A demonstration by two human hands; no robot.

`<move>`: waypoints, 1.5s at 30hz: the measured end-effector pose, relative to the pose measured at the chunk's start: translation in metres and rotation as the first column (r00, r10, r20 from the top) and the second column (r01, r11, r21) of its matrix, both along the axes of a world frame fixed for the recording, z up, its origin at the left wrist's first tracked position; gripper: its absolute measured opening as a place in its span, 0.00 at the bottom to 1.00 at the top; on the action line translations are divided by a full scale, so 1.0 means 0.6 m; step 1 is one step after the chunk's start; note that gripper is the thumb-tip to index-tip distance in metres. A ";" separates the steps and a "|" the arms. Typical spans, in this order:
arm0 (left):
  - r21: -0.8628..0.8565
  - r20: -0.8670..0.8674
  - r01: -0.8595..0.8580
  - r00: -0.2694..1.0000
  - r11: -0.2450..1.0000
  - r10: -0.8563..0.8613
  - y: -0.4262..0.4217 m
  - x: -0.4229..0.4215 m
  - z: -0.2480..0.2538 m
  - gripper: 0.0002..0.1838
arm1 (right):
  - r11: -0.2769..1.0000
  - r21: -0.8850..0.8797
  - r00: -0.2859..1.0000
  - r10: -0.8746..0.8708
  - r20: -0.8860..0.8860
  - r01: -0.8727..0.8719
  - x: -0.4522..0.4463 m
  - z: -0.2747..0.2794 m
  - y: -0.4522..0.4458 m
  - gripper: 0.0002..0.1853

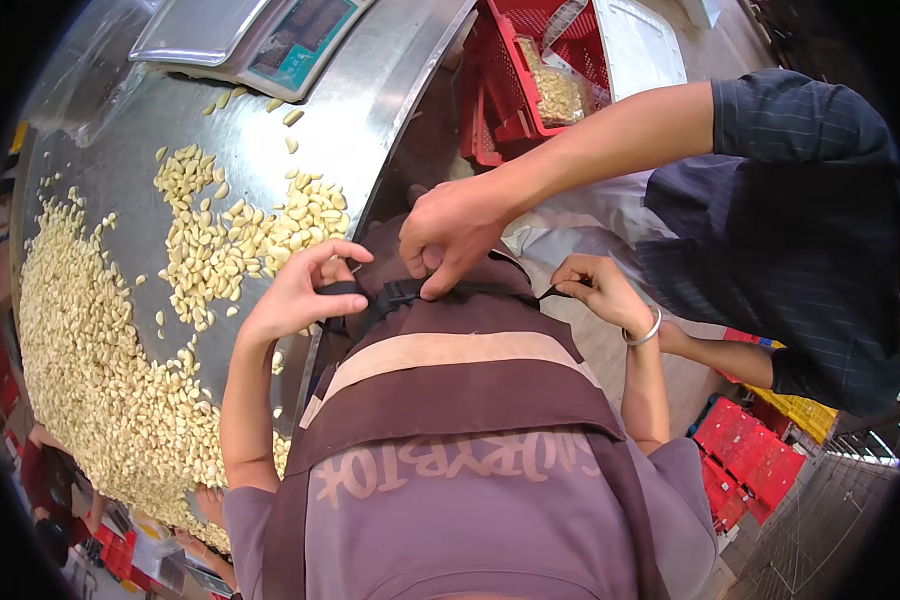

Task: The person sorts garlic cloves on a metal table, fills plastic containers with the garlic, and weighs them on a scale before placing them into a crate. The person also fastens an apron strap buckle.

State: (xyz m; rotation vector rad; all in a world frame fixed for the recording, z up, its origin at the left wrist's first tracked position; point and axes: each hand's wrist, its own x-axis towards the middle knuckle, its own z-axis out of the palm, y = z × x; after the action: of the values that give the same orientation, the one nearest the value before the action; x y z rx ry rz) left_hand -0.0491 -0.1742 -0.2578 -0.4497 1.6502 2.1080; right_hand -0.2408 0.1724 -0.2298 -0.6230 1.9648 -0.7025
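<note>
A dark brown apron [460, 405] covers my front, with a black waist strap [490, 290] and a black buckle [398, 294] across it. My left hand [310, 290] is at the strap's left end by the buckle, thumb and fingers curved and apart; a bit of black strap shows between them. On the other side my right hand [600, 290] pinches the strap's right end. Between my hands a co-worker's hand [455, 235] reaches in from the right, its fingertips at the strap beside the buckle.
On the metal table [360, 110] to the left lie a large heap of peeled garlic cloves [100, 370] and a smaller pile [210, 250]. A scale [300, 40] stands at the back. A red crate [530, 130] holds a bag of cloves [555, 90]. A co-worker [770, 260] stands close.
</note>
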 end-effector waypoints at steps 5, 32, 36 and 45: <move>-0.014 -0.031 -0.119 0.992 0.993 0.119 -0.022 -0.015 -0.006 0.24 | 0.999 0.026 0.999 -0.045 -0.019 0.045 0.005 0.017 0.000 0.03; -0.264 -0.567 -0.138 0.823 0.955 -0.037 0.122 -0.067 -0.034 0.13 | 0.375 -0.519 0.626 -0.267 0.733 0.768 0.052 0.044 0.043 0.14; -0.222 -0.752 -0.156 0.656 0.962 -0.067 0.163 -0.159 -0.049 0.19 | 0.031 -0.714 0.703 -0.209 0.680 0.700 -0.005 0.096 0.110 0.16; -0.202 -0.712 -0.221 0.702 0.954 0.012 0.075 -0.125 -0.020 0.14 | 0.602 -0.717 0.775 -0.617 -0.136 0.353 -0.129 0.220 0.103 0.07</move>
State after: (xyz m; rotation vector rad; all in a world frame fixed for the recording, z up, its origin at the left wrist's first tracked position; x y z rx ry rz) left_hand -0.1240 -0.1293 -0.2697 0.2500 2.4127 2.3094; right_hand -0.3181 0.2340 -0.0975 -0.6438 2.2557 -1.8185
